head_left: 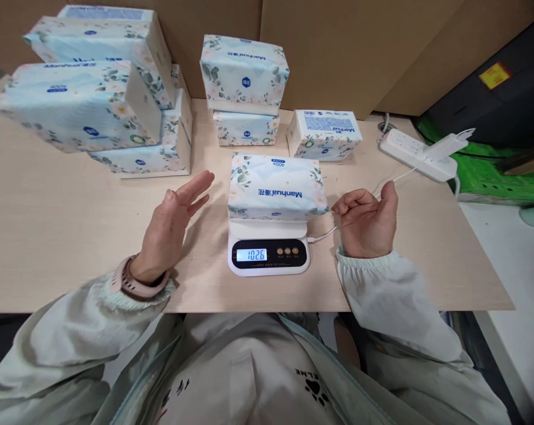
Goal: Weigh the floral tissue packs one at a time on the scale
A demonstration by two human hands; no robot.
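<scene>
A floral tissue pack lies on a small white kitchen scale, whose lit display reads 102.6. My left hand hovers to the left of the pack, palm facing it, fingers spread and holding nothing. Just right of the pack is my right hand, fingers loosely curled, fingertips close to the pack's right end but apart from it. The scale's white cable runs under my right hand.
Several more tissue packs are on the wooden table: a stack at the back left, two stacked at the back middle, one at the back right. A white power strip lies near the right edge. Cardboard stands behind.
</scene>
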